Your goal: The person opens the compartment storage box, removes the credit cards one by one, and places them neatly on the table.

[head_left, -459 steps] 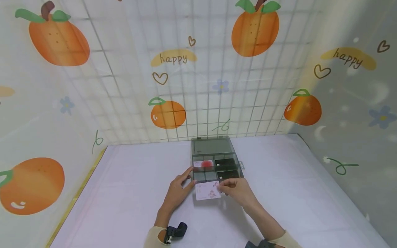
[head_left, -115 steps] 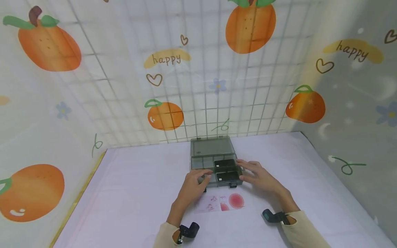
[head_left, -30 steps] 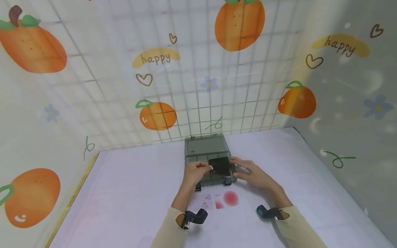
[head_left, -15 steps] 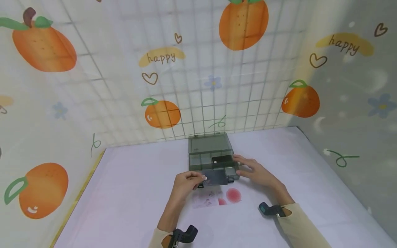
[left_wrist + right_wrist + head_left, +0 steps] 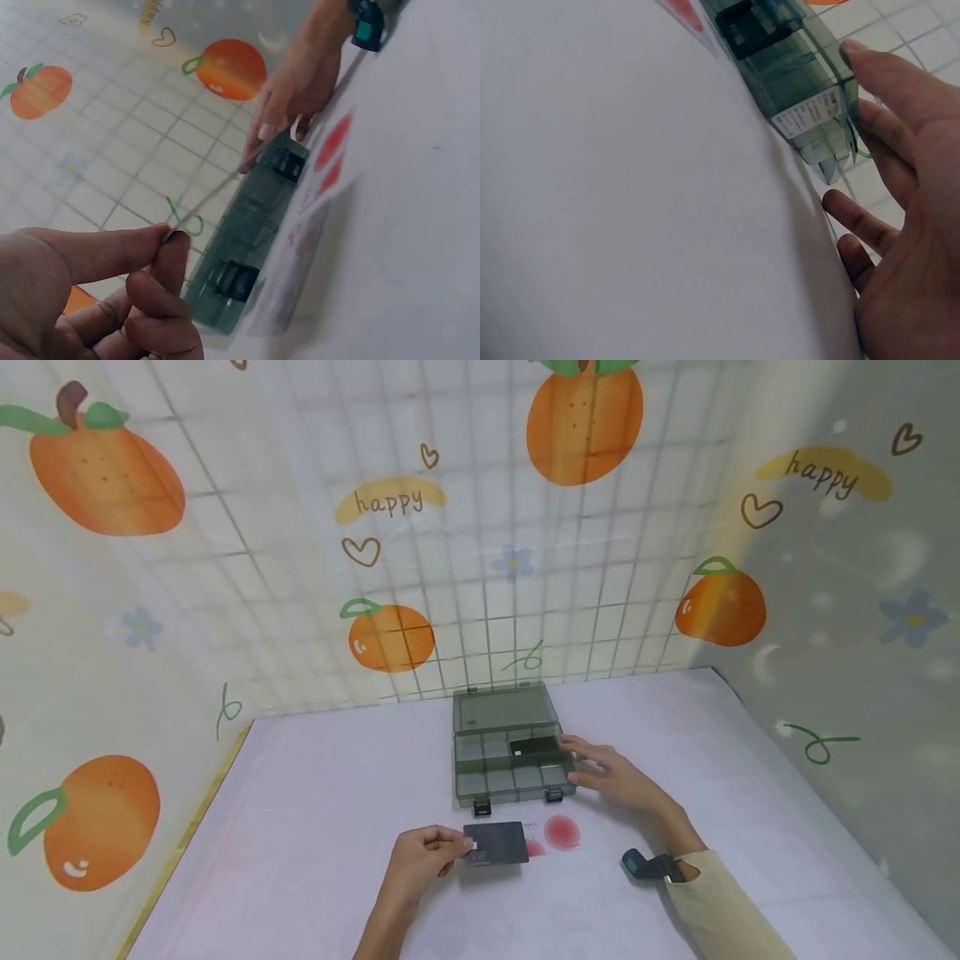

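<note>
My left hand (image 5: 429, 858) pinches a black VIP card (image 5: 501, 843) by its left end, between thumb and fingers, just above the table in front of the box. Edge-on, the card (image 5: 214, 191) looks like a thin line in the left wrist view. A green see-through compartment box (image 5: 498, 789) stands with its lid raised at the back. Another black card (image 5: 534, 747) lies in its back right. My right hand (image 5: 618, 777) touches the box's right side with thumb and fingertips; in the right wrist view its thumb (image 5: 900, 79) meets the box corner.
A card with a red circle (image 5: 562, 832) lies on the white table before the box. Left of it, a pale flowered card (image 5: 289, 281) shows in the left wrist view; the black card covers it in the head view. A printed curtain (image 5: 465, 527) hangs behind.
The flowered and red-circle cards went from box to table earlier. Within the last second my left hand has brought the front black card out of the box towards me. My right hand stays put.
</note>
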`<state>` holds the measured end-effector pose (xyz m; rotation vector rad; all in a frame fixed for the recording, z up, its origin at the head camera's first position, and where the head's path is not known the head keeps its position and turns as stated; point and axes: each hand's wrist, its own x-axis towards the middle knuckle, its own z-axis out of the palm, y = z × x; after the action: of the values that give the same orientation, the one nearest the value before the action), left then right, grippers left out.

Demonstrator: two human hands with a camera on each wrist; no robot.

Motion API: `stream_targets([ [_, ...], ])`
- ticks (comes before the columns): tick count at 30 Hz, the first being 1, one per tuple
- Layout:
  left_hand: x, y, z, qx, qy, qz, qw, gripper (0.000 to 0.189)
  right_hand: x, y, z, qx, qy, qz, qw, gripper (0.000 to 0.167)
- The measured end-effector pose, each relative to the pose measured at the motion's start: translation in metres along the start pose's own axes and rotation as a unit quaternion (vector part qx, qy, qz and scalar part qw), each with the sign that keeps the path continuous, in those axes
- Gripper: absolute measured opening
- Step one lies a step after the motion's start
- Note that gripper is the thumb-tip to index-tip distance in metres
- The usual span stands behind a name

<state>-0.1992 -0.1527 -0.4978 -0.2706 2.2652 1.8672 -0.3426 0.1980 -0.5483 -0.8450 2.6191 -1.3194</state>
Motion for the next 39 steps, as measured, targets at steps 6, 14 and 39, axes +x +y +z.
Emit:
stream_targets([
  [6, -0.018, -0.018, -0.005, 0.051, -0.001, -0.036, 0.9981, 0.025, 0.0, 0.003, 0.01, -0.001, -0.01, -0.003, 1.0, 0.066],
  [14, -0.021, -0.039, 0.01, 0.108, -0.008, -0.007, 0.9941, 0.02, -0.016, 0.01, 0.005, -0.011, 0.001, 0.021, 0.9997, 0.065],
  [39, -0.019, -0.025, 0.009, 0.261, 0.038, 0.1, 0.9595, 0.023, 0.0, 0.003, -0.002, 0.005, 0.001, 0.0, 1.0, 0.064],
])
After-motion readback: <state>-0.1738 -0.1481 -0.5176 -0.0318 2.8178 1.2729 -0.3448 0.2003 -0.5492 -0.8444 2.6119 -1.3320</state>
